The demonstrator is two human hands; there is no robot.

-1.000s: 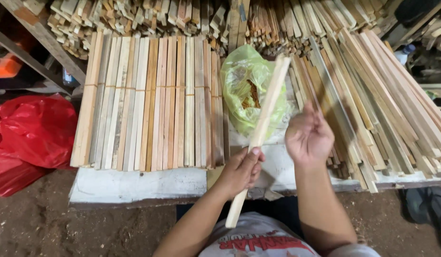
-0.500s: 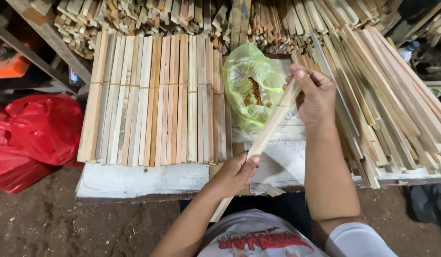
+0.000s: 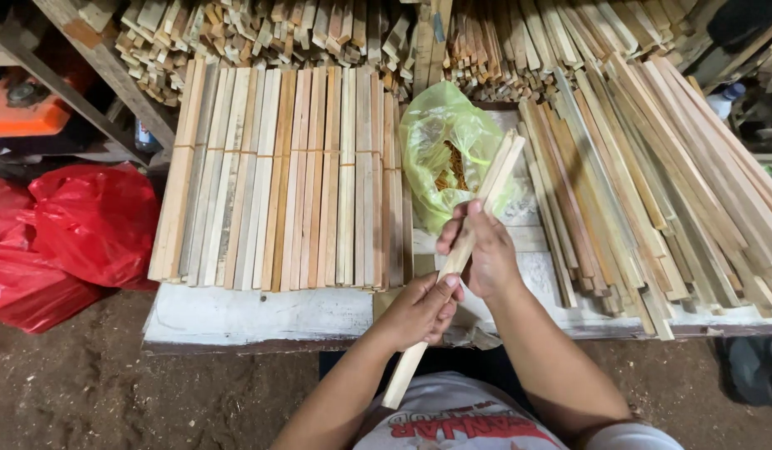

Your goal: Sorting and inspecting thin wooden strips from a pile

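Left hand: we are wrapping our left hand [image 3: 419,310] around the lower part of a long pale wooden slat [image 3: 458,257], fingers closed on it, just above the near edge of the white workbench [image 3: 236,315].
Right hand: we are closing our right hand [image 3: 484,254] around the same slat a little higher up, thumb and fingers pressed on it, touching the left hand.
Slat: it is running tilted from near our shirt up to the right, its top end lying over the yellow-green plastic bag [image 3: 443,150]; we are holding it off the bench.
Bag: it is sitting on the bench between the two wood piles, something brownish showing inside; we cannot tell what.
Left pile: a flat row of slats [image 3: 278,175] is lying side by side, left of the bag.
Right pile: loose longer strips [image 3: 653,175] are fanning out, right of our hands.
Floor: red plastic bags [image 3: 77,225] are resting on the dirt, left of the bench.
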